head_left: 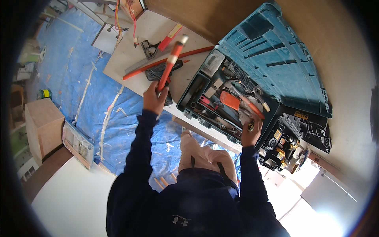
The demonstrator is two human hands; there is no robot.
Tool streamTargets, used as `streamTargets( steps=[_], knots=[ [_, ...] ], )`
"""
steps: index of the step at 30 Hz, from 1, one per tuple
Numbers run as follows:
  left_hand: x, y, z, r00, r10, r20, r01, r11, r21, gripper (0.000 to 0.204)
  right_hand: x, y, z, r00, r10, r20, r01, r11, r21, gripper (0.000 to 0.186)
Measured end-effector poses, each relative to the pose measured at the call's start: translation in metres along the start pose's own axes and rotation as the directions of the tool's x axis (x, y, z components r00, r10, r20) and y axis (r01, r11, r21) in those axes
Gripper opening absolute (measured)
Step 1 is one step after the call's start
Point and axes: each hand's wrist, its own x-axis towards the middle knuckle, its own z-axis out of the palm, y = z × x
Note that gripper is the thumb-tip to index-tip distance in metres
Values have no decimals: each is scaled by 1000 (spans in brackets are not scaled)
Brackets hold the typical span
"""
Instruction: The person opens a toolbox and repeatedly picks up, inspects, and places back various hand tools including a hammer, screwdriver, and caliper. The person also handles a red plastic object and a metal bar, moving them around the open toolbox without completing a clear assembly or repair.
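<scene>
My left hand (155, 100) grips a long red tool (169, 66) with a pale band and a metal tip, raised over the worktop (117, 61). Below it lie a black tool (155, 72), a long orange bar (134, 72), a metal rule and a red yellow-labelled strip (169, 37). To the right, an open teal toolbox (184, 96) holds several hand tools, among them an orange flat piece (229, 100) and an orange-handled tool (250, 104). My right hand (251, 134) is inside its front right corner, fingers curled on something I cannot make out.
A second open black case (302, 132) with yellow-and-black tools sits at the right. Wires (134, 29) hang at the back. Blue sheeting (79, 47) covers the floor. A wooden box (43, 126) stands at the left, near a white panel (67, 197).
</scene>
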Motion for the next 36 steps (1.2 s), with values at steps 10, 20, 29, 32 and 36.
streamTargets(
  steps=[10,20,29,32,36],
  knots=[
    [-207,3,-28,827,-557,71,492,656,-573,28,-129,-30,-21,984,4,179,-39,981,192,37],
    [-276,43,-50,841,-510,179,493,589,-640,19,-153,-16,-27,974,-83,210,21,959,284,39],
    [-246,16,-80,902,-411,132,407,709,-576,30,-156,-78,-30,944,-50,325,-77,928,366,37],
    [-219,-6,-99,898,-424,119,416,729,-544,29,-101,-129,17,903,-255,345,92,900,426,37],
    [-181,-52,-133,879,-466,101,452,748,-486,29,4,-246,114,792,-400,461,256,903,345,32]
  ],
)
